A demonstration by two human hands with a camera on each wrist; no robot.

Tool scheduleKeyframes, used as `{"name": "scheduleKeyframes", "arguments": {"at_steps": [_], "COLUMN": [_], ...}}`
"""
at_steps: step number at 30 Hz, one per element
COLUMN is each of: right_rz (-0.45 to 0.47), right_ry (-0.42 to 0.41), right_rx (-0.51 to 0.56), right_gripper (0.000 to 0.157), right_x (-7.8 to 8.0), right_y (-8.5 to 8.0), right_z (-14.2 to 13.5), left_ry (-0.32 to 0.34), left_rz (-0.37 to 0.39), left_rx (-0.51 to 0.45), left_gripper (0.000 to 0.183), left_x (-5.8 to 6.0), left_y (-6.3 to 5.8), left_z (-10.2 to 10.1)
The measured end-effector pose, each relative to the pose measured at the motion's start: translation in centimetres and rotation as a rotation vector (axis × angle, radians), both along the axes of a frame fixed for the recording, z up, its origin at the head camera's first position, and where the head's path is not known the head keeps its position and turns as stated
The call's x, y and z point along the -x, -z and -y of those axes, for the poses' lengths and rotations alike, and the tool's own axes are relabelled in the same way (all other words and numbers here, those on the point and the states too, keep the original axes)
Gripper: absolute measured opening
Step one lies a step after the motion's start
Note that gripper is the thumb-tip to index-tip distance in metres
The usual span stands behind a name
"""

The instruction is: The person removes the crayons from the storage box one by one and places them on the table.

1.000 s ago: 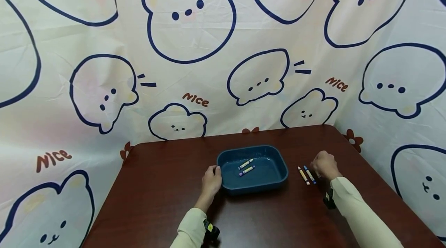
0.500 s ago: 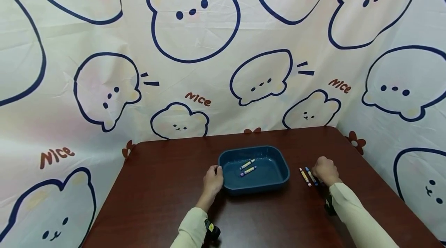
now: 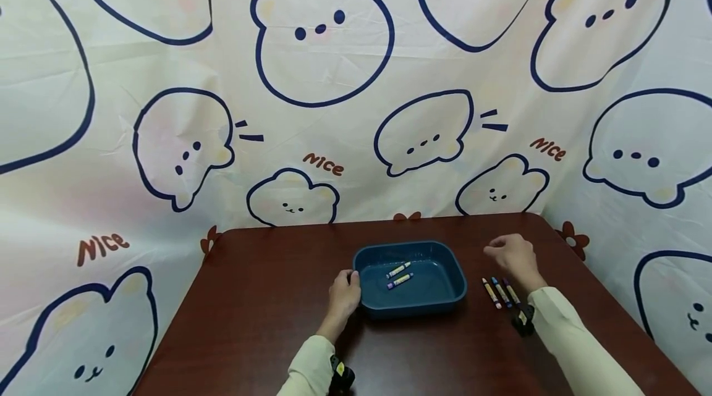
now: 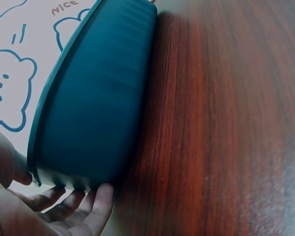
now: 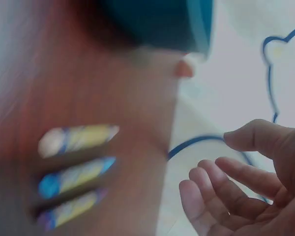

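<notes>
Right of the blue tray point(image 3: 414, 307), three crayons point(image 3: 501, 292) lie side by side on the table point(image 3: 267, 297), nearer your right hand point(image 3: 514, 256).
They sit on your body's side of that hand, roughly parallel, long axes pointing away from you, far tips leaning left; its fingers bend loosely around nothing. Your left hand point(image 3: 343, 294) grips the tray's left end; two more crayons point(image 3: 399, 282) lie inside.
</notes>
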State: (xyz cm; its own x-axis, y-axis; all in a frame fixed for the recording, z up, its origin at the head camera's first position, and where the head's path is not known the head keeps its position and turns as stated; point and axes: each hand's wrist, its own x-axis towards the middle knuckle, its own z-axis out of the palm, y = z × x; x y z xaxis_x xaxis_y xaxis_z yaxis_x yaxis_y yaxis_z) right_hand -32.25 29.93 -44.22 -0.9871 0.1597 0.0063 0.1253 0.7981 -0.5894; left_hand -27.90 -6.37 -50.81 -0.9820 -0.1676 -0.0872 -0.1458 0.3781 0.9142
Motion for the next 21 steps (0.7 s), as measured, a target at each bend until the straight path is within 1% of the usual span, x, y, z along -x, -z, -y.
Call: {"name": "scheduleKeyframes", "arguments": {"at_steps": [3, 6, 8, 10, 12, 15, 19, 21], "right_rz": [-0.016, -0.014, -0.006, 0.002, 0.012, 0.030, 0.076, 0.112], "right_ry": [0.001, -0.016, -0.026, -0.036, -0.054, -0.087, -0.126, -0.138], "right_rx": [0.048, 0.113, 0.148, 0.180, 0.201, 0.203, 0.181, 0.170], "right_gripper": [0.033, 0.029, 0.027, 0.025, 0.023, 0.020, 0.017, 0.018], "right_x": [0.4, 0.7, 0.9, 1.2, 1.4, 1.7, 1.9, 1.9], "right_y": [-1.2, -2.0, -2.3, -2.2, -1.8, -0.6, 1.2, 2.1], "right_z": [1.8, 3.9, 5.5, 7.1, 8.6, 10.8, 13.2, 14.3], "left_ry": [0.001, 0.000, -0.006, -0.013, -0.023, -0.037, -0.025, -0.011], "left_rz": [0.005, 0.003, -0.001, -0.005, -0.008, -0.016, -0.018, -0.015], "left_rx": [-0.001, -0.008, -0.006, -0.001, 0.007, 0.023, 0.020, 0.008], "left_gripper": [0.040, 0.040, 0.039, 0.039, 0.038, 0.038, 0.039, 0.040], "left_x": [0.1, 0.2, 0.2, 0.3, 0.3, 0.3, 0.3, 0.2], "left_y": [0.0, 0.1, 0.1, 0.2, 0.3, 0.3, 0.3, 0.3], "left_z": [0.0, -0.1, 0.0, 0.0, 0.0, -0.1, -0.1, 0.0]}}
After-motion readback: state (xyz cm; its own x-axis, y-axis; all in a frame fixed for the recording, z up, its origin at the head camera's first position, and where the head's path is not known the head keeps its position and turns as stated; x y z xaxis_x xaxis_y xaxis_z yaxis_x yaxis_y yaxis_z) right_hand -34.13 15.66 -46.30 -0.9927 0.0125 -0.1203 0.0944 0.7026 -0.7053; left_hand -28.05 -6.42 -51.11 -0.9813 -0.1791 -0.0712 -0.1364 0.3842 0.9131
